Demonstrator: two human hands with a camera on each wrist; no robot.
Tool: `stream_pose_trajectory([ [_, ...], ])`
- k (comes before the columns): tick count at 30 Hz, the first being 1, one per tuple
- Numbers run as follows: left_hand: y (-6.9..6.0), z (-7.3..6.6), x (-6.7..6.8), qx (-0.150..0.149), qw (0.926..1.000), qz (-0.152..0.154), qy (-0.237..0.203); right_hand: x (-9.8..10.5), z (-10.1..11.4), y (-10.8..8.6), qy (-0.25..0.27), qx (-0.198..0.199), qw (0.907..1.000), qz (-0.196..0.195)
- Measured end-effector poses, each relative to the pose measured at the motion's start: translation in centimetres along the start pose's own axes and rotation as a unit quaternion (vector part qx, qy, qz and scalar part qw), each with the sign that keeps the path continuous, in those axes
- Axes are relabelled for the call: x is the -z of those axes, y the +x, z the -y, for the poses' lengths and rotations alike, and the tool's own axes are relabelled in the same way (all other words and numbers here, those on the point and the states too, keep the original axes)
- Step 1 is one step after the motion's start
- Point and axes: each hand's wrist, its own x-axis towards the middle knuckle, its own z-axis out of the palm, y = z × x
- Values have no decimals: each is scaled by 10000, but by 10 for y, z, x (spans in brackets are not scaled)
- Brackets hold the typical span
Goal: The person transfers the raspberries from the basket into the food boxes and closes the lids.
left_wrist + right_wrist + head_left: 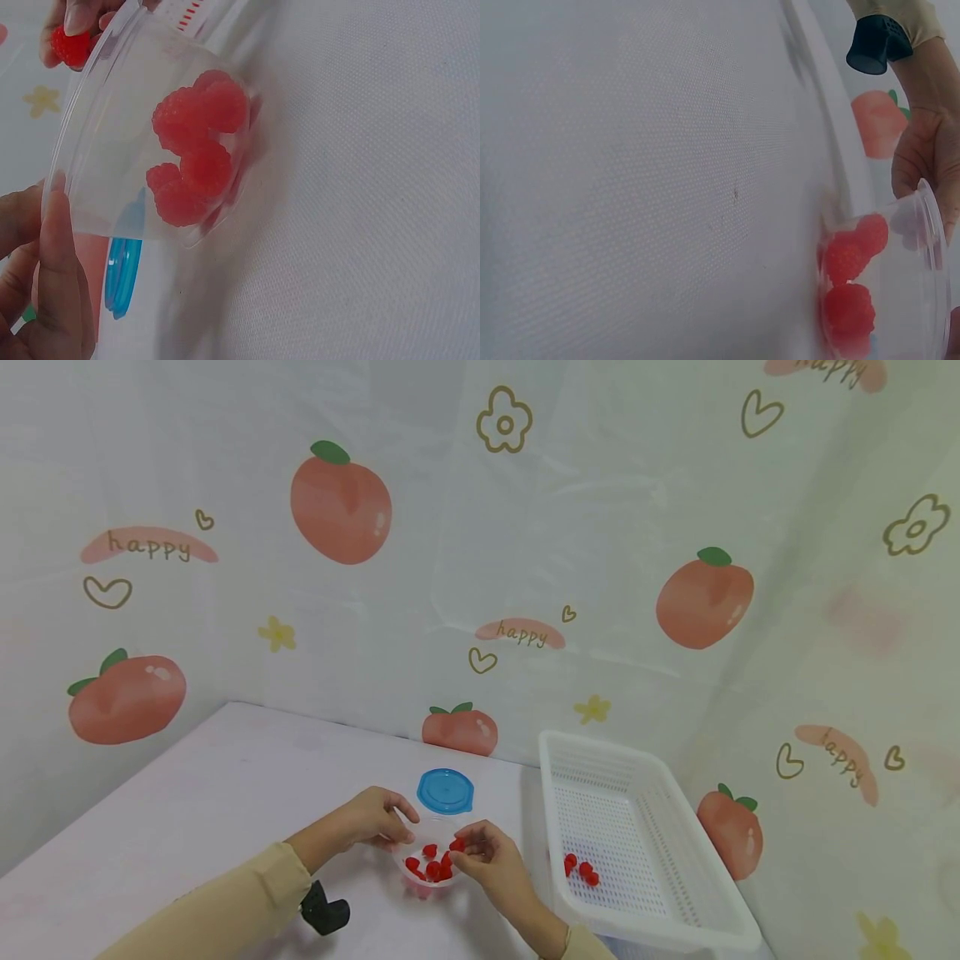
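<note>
One red berry (71, 46) pinched in right grip (487, 854), clear tub (112, 127) between it and left grip (372, 817), which holds the tub's edge; early release could drop the berry outside, and a slack left grip could let the tub tip.

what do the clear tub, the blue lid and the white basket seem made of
Clear round tub: thin, smooth plastic by its look, as red bumpy berries show through the wall.
Round blue lid: probably glossy plastic, given the light streaks on its ridged rim.
White rectangular basket: likely rigid moulded plastic, fairly matte, judging by its regular perforations.
</note>
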Motion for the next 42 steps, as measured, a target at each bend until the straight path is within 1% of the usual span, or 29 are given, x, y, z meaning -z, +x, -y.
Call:
stream_pose_trajectory([
  [10,0,0,0,-42,10000,15,32,-1,0,0,-10,-38,10000,-2],
  [21,0,-2,1,40,10000,20,23,0,1,1,21,-14,10000,29],
  [29,0,-1,1,25,10000,21,38,0,0,1,75,-5,9999,96],
  [36,0,-1,1,34,10000,20,24,0,0,1,105,-84,9998,115],
  [42,-1,0,0,33,10000,-12,84,1,3,2,46,-54,9998,160],
])
